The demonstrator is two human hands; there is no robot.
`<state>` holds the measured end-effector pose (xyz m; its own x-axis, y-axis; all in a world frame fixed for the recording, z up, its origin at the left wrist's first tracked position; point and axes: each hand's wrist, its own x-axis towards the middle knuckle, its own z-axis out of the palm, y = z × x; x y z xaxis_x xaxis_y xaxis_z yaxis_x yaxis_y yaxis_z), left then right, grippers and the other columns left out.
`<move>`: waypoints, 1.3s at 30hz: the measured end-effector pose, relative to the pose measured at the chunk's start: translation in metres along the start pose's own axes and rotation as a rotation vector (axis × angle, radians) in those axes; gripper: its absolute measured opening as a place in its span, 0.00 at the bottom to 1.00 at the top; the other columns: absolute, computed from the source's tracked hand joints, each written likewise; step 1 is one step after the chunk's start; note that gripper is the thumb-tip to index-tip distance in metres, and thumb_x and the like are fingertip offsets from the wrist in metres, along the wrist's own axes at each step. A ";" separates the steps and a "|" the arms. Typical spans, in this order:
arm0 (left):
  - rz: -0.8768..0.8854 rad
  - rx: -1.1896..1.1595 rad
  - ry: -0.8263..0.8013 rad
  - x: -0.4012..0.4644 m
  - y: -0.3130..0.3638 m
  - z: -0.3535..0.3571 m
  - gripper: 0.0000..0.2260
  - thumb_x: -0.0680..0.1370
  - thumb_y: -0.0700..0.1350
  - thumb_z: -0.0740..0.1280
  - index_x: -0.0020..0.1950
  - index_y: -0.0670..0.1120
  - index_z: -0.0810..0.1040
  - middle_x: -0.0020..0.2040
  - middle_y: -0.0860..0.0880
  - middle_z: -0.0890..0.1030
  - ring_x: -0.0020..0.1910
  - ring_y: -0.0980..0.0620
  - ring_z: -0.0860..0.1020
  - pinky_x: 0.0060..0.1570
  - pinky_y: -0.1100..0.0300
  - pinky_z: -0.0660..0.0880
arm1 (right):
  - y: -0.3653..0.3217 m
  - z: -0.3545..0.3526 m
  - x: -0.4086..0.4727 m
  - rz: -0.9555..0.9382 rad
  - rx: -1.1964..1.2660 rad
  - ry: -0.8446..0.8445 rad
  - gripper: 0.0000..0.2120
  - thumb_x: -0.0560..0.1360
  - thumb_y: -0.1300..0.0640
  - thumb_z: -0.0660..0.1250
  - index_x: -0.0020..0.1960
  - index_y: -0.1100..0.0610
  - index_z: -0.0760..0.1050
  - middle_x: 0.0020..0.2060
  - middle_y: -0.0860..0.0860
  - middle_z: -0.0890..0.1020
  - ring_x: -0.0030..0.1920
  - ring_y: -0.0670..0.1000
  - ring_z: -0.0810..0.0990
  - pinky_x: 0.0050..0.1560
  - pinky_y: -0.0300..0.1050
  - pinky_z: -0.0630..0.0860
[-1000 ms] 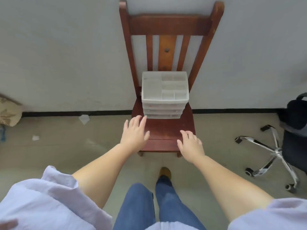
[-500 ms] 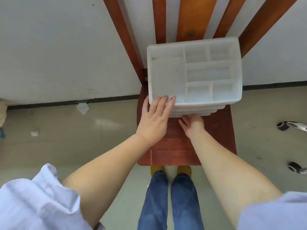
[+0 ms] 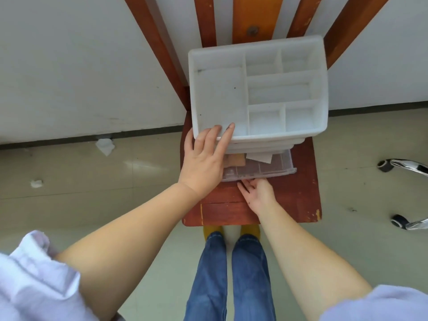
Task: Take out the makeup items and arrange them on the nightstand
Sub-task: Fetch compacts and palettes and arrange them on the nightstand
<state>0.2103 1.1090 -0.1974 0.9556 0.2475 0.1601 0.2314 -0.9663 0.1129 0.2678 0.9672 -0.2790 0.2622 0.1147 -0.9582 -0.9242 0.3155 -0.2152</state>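
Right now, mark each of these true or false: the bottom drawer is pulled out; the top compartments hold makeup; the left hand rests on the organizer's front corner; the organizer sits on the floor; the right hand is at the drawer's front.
1. True: the bottom drawer is pulled out.
2. False: the top compartments of the organizer look empty.
3. True: the left hand rests with straight fingers on the organizer's front corner.
4. False: the organizer sits on the chair.
5. True: the right hand is at the drawer's front edge.

The left hand (image 3: 203, 163) hides the drawer's (image 3: 259, 169) left end.
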 end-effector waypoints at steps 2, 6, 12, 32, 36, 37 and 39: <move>-0.026 -0.010 -0.023 0.000 0.002 -0.001 0.29 0.71 0.43 0.55 0.72 0.45 0.57 0.62 0.43 0.63 0.59 0.43 0.63 0.61 0.36 0.67 | 0.013 -0.025 -0.011 0.021 -0.033 -0.018 0.27 0.75 0.75 0.46 0.71 0.62 0.61 0.62 0.62 0.71 0.59 0.58 0.74 0.64 0.57 0.70; -0.057 -0.053 -0.054 0.001 0.007 -0.002 0.29 0.71 0.43 0.55 0.72 0.44 0.57 0.63 0.43 0.62 0.61 0.43 0.62 0.61 0.36 0.66 | 0.023 -0.057 -0.031 0.136 -0.234 -0.102 0.21 0.78 0.72 0.50 0.70 0.64 0.62 0.66 0.62 0.71 0.65 0.59 0.72 0.66 0.56 0.69; 0.190 -0.115 0.032 -0.036 0.013 0.006 0.26 0.72 0.36 0.55 0.72 0.43 0.62 0.69 0.43 0.63 0.70 0.43 0.62 0.68 0.33 0.55 | -0.024 -0.048 -0.058 -0.419 -1.306 -0.127 0.12 0.79 0.65 0.53 0.47 0.56 0.74 0.48 0.54 0.82 0.43 0.47 0.80 0.44 0.39 0.77; -0.407 -0.613 -0.535 -0.039 0.022 0.034 0.37 0.71 0.55 0.70 0.76 0.52 0.56 0.65 0.46 0.69 0.63 0.48 0.68 0.58 0.57 0.70 | -0.061 -0.036 -0.039 -1.167 -1.996 -0.211 0.26 0.69 0.49 0.69 0.64 0.58 0.69 0.56 0.58 0.74 0.57 0.59 0.72 0.54 0.52 0.73; -0.509 -0.870 -1.092 -0.080 0.021 0.010 0.35 0.72 0.55 0.69 0.75 0.52 0.57 0.65 0.51 0.72 0.58 0.55 0.74 0.54 0.64 0.71 | -0.044 -0.076 -0.067 -0.707 -1.995 -0.527 0.31 0.70 0.48 0.68 0.70 0.53 0.61 0.62 0.54 0.71 0.63 0.54 0.69 0.60 0.46 0.70; -0.487 -0.833 -1.239 -0.089 0.021 0.015 0.37 0.71 0.57 0.68 0.76 0.51 0.55 0.69 0.49 0.70 0.61 0.53 0.72 0.57 0.62 0.70 | -0.040 -0.085 -0.066 -0.594 -2.074 -0.542 0.33 0.71 0.48 0.67 0.72 0.52 0.59 0.63 0.53 0.70 0.64 0.54 0.68 0.61 0.45 0.69; -0.493 -0.765 -1.380 -0.097 0.020 0.029 0.42 0.71 0.57 0.68 0.77 0.51 0.47 0.73 0.47 0.63 0.66 0.50 0.69 0.64 0.58 0.67 | -0.036 -0.095 -0.056 -0.456 -2.175 -0.488 0.37 0.72 0.47 0.65 0.76 0.53 0.53 0.65 0.53 0.68 0.66 0.54 0.66 0.63 0.46 0.69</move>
<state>0.1280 1.0640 -0.2393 0.3503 -0.1493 -0.9247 0.8042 -0.4582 0.3786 0.2602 0.8603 -0.2358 0.1870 0.6077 -0.7719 0.4747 -0.7438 -0.4706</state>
